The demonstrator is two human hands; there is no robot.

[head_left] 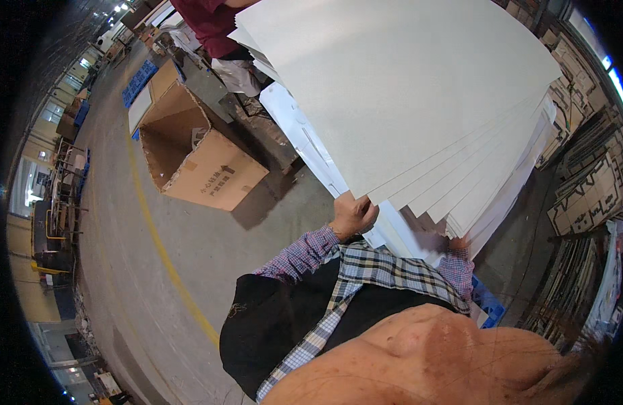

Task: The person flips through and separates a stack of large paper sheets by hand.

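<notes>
Large pale grey sheets of paperboard lie fanned out in front of me, their near edges stepped one behind another. My left hand is closed round the near left corner of the top sheet, fingers curled in. Lower right, at the near corners of the fanned sheets, is my right hand; the sheets hide most of it, and its fingers do not show. Beneath the grey sheets lies a stack of white sheets, with its left edge and near part showing.
An open cardboard box stands on the floor at left. A person in a dark red top is at the stack's far left. Cut cardboard pieces are piled at right. Blue pallets show near my right arm and at far left.
</notes>
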